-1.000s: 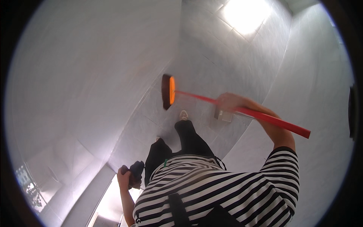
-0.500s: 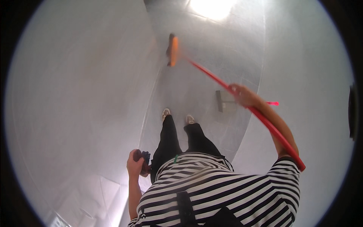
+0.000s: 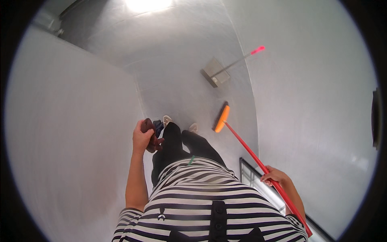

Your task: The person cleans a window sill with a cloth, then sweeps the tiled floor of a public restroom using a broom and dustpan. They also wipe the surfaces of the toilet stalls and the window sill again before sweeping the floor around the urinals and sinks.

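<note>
A broom with a red handle [image 3: 244, 144] and an orange head [image 3: 222, 118] is in my right hand [image 3: 275, 176]. My fingers are wrapped round the upper part of the handle, whose end runs back past my forearm. The dark-bristled head is low over the grey floor, right of my feet; I cannot tell whether it touches. My left hand [image 3: 142, 137], at my left side, is closed on a dark reddish-brown object [image 3: 154, 142] of unclear kind. A dark blue bunched thing [image 3: 159, 127] shows beside that object.
Beyond the broom head stands a grey dustpan [image 3: 218, 71] with a long handle and a pink grip [image 3: 258, 50] near the right wall [image 3: 306, 105]. A pale wall [image 3: 80, 121] rises close on my left. A dark-framed opening [image 3: 250, 169] lies behind my right side.
The broom head has come from far ahead on the left to close by on the right. My right hand has drawn back; my left has risen. The view has turned.
</note>
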Demonstrator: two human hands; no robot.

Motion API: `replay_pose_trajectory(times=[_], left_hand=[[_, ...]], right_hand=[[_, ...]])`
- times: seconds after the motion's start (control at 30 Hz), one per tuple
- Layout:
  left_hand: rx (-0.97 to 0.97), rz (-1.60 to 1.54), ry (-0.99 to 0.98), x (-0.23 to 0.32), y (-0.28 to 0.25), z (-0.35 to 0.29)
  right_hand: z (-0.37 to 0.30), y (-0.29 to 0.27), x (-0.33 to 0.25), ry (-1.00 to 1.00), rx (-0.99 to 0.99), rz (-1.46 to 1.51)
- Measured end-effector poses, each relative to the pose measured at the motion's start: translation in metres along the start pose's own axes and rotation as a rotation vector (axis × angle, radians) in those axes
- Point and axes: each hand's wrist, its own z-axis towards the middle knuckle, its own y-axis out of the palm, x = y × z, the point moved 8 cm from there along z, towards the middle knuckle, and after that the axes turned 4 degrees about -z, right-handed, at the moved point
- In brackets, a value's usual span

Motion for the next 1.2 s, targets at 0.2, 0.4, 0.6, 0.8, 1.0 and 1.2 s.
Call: replay_pose_trajectory(times=[0.2,0.4,0.6,0.8,1.0,1.2], left_hand=[[0.218,-0.342,-0.104,-0.039,-0.022,-0.044],[0.259,-0.451,-0.116,-0.026,-0.020,-0.050],[0.272,-0.484,-0.022,-0.001,-0.043,-0.048],[0.275,-0.378,0.098,0.036,-0.065,-0.038],[0.199,-0.394,0.106,0.058,-0.058,-0.037],[-0.112,-0.412,0.114,0.089,-0.002,0.008]], right_hand=[[0.021,-0.134,-0.015,0.034,0.203,-0.139],[0.063,-0.100,-0.010,-0.091,0.218,0.004],[0.100,0.030,-0.148,-0.325,-0.093,-0.070],[0.176,0.173,-0.258,-0.604,-0.485,0.087],[0.108,0.123,-0.188,-0.553,-0.309,-0.029],[0.012,0.050,-0.027,-0.342,0.070,0.198]])
